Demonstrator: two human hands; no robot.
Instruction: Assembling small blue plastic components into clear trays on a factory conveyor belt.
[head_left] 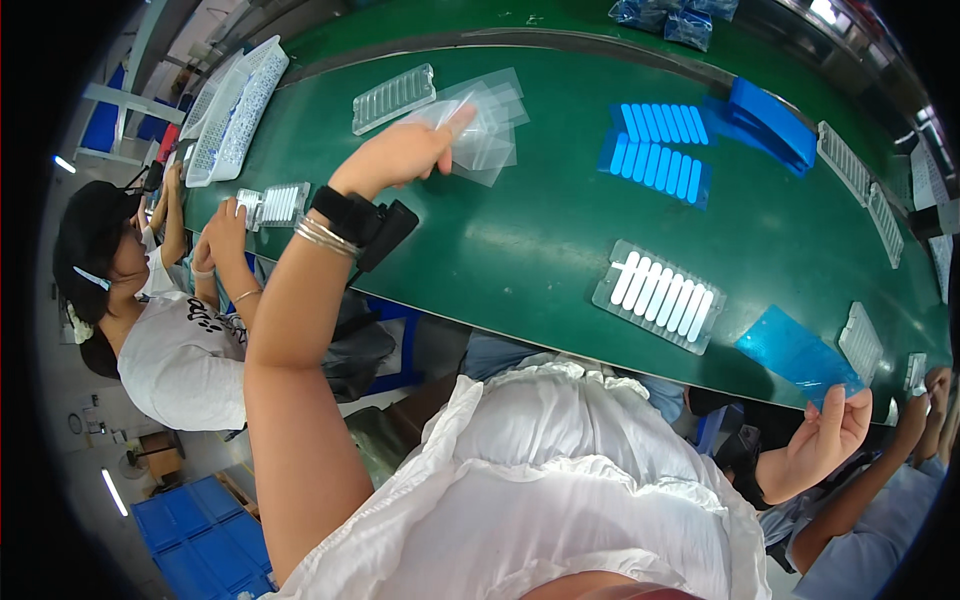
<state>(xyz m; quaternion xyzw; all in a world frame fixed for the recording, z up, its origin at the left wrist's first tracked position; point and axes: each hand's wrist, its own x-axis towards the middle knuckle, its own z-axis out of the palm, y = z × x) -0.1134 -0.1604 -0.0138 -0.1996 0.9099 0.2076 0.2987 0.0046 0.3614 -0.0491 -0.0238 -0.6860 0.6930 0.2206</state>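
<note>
My left hand [405, 155] reaches over a loose pile of clear plastic sheets [490, 135] on the green table. Its index finger is stretched out onto the sheets and the thumb is apart from it. At the near right edge, my right hand [835, 430] pinches the corner of a translucent blue film sheet [795, 352], which slants over the table. Between my hands, close to the edge, lies a clear ribbed tray [605, 292] carrying a row of several white rounded strips [662, 295]. Another clear ribbed tray [393, 99] rests beside the sheet pile.
Blue sheets with light-blue strips [655, 170] lie far right, beside a stack of blue film [770, 125]. More clear trays [845, 165] line the right side. A white basket [240, 110] stands far left. A co-worker [170, 310] sits left; another person's arm [880, 470] is right.
</note>
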